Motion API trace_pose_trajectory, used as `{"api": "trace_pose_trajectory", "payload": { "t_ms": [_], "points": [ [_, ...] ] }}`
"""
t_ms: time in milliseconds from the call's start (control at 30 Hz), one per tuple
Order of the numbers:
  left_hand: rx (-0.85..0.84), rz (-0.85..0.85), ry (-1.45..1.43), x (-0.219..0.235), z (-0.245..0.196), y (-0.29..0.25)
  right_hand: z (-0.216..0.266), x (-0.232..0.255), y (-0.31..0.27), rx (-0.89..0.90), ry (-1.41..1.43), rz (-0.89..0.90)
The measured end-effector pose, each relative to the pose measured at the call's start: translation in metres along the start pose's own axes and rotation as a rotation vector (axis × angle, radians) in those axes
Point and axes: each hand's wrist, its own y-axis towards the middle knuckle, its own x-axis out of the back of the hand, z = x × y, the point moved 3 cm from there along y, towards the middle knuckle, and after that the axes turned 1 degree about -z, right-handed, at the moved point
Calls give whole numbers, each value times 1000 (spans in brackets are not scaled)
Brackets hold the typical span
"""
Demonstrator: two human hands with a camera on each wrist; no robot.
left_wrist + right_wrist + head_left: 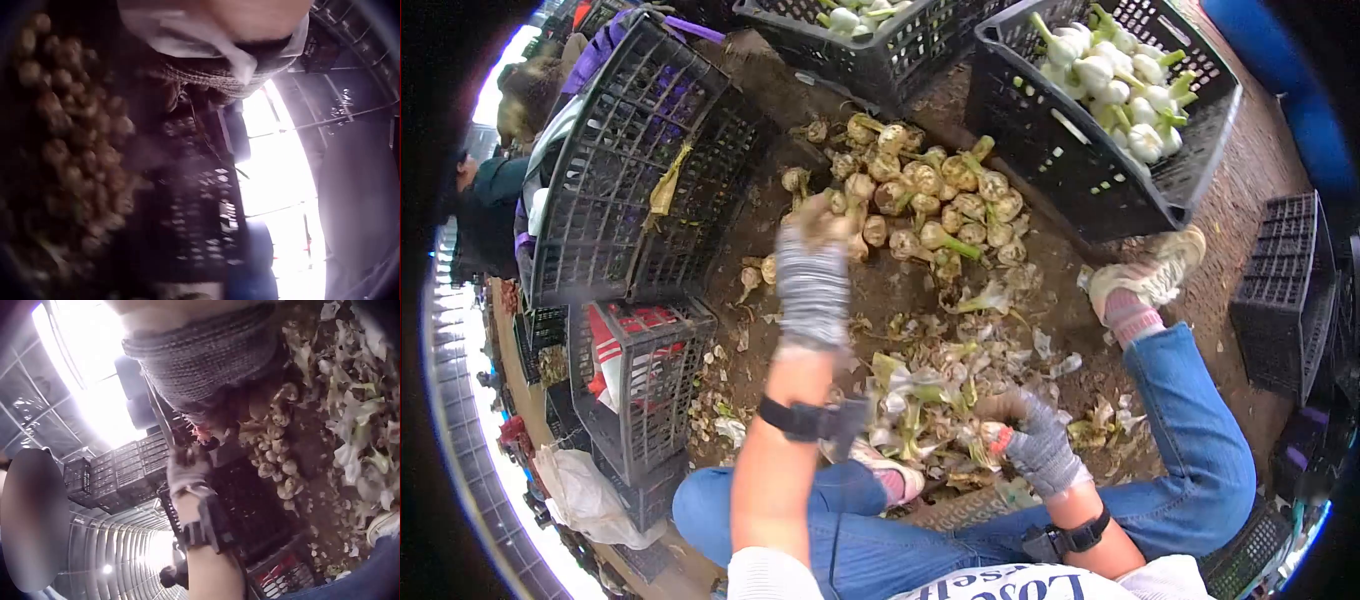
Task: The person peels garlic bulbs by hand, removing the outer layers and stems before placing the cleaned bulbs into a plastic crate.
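My left hand (812,275), in a grey knit glove, reaches over the left edge of a heap of garlic bulbs (922,180). Motion blurs its fingers, and whether they touch a bulb cannot be told. Lower right, my gloved right hand (1040,448) is curled round a small red object (997,437), mostly hidden by the fingers, above loose peelings (920,390). The right wrist view shows that red object (201,434) below the right glove (209,369), with the left hand (189,469) beyond. Bulbs (81,137) fill the left of the left wrist view.
Black crates with white trimmed garlic (1115,85) stand at the top right and top centre. A tilted black crate (635,160) is at the left, above another crate (640,390) holding red and white material. Shoes (1155,275) and bent knees flank the peelings.
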Motion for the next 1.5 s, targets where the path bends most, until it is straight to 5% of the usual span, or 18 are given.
{"api": "trace_pose_trajectory", "payload": {
  "t_ms": [67,133,267,400,433,533,600,667,700,767,933,1000,1067,1133,1200,1267,1300,1500],
  "points": [
    [218,-217,-31,45,14,18,-7,-1,7,8,-89,-22],
    [291,-320,174,121,129,71,-12,-4,13,1,-139,-41],
    [472,-128,620,165,192,104,-27,-5,24,-93,-21,-81],
    [701,-55,535,144,201,101,-27,-5,30,-60,-179,-46],
    [562,6,527,145,217,102,-24,-6,30,-76,-180,-50],
    [671,-40,307,119,218,78,-21,-12,31,-150,-60,-78],
    [559,-83,596,106,245,65,-20,-17,26,-144,-72,-71],
    [421,-72,481,67,217,42,-25,-17,20,-50,23,-59],
    [367,-218,762,52,217,31,-23,-14,19,-4,-96,-38],
    [347,-154,528,43,241,16,-26,-11,14,22,-119,-49],
    [378,-57,201,16,143,-36,-20,-12,5,95,-14,-50],
    [507,114,-578,-2,56,-74,-14,-12,3,112,-78,-20],
    [424,293,-737,-10,16,-102,-8,-21,-2,245,55,183],
    [424,408,-748,-15,-9,-132,0,-26,-14,271,-16,86],
    [453,392,-540,-16,-19,-159,12,-22,-27,20,25,45],
    [251,279,-489,-19,-40,-192,12,-18,-34,131,528,55],
    [172,315,-312,-14,-41,-198,20,-12,-35,400,386,-9],
    [-16,374,-165,-6,-53,-238,35,-13,-49,333,547,82]
  ]
}}
